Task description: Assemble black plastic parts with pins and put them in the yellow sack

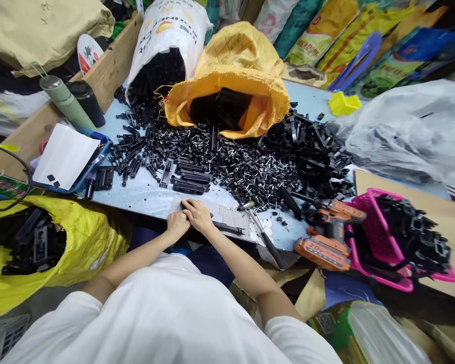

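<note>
My left hand (pixel 178 225) and my right hand (pixel 197 215) meet at the front edge of the bench, both closed. Between and beneath their fingers is a black plastic part (pixel 182 204), mostly hidden. A flat metal plate (pixel 227 216) lies under and to the right of my hands, with a long thin black part (pixel 229 229) on it. Just right of that, a hammer (pixel 264 235) rests with its dark handle over the edge. Several black slotted parts (pixel 191 177) sit in a stack beyond my hands.
Small black pieces with metal pins (pixel 246 169) heap across the bench. Behind them lie an orange sack (pixel 242 55) and a white sack (pixel 167 30). A cordless drill (pixel 331 230) and pink basket (pixel 379 217) stand right; a blue tray (pixel 104 146) and yellow sack (pixel 98 242) are left.
</note>
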Tool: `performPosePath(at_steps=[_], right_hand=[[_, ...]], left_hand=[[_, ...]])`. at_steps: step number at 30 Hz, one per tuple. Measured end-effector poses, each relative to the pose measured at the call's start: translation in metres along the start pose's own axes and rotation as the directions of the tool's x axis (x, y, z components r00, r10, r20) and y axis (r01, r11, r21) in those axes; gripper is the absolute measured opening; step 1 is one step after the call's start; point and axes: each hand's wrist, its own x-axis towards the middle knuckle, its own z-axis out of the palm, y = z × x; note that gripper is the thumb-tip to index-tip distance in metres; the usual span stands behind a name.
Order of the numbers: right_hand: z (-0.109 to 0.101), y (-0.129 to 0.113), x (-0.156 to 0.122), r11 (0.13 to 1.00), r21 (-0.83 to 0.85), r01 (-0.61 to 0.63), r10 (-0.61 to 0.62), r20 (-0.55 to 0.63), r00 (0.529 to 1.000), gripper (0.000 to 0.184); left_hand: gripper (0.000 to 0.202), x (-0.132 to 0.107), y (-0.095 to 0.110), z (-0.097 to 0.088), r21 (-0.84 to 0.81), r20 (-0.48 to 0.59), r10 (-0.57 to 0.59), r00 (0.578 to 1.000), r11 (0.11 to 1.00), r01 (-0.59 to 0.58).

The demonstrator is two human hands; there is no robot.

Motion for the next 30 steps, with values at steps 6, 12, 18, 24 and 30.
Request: performPosePath(at_steps=[6, 12, 18, 24, 30], right_hand=[[-0.016, 0.004, -0.015, 0.998, 0.014, 0.067, -0.067, -0.036, 0.997, 0.045], [-0.049, 0.057, -0.088, 0.925, -0.313, -0.217, 0.16, -0.198, 0.967, 0.063], [-0.065, 0.078, -0.095, 0.908, -0.373, -0.189, 0.179, -0.061, 0.982, 0.06], [-0.097, 0.048, -0.077, 0.94, -0.34, -0.037, 0.06, 0.058, 0.996, 0.061], [-0.134, 0.006, -0.063, 0.987, -0.135, 0.089, -0.068, 0.156, 0.986, 0.065]], left_hand=[[0.035, 0.012, -0.025, -0.01, 0.117, -0.039, 0.4, 0.915, 0.912, -0.394], [0.047, 0.049, -0.016, -0.019, 0.137, 0.096, 0.841, 0.532, 0.518, -0.844], [0.048, 0.055, 0.013, -0.013, 0.129, 0.134, 0.784, 0.605, 0.592, -0.796], [0.045, 0.026, 0.015, -0.033, 0.049, 0.03, 0.57, 0.821, 0.82, -0.571], [0.045, 0.005, 0.003, -0.072, -0.199, -0.023, 0.508, 0.861, 0.842, -0.502]])
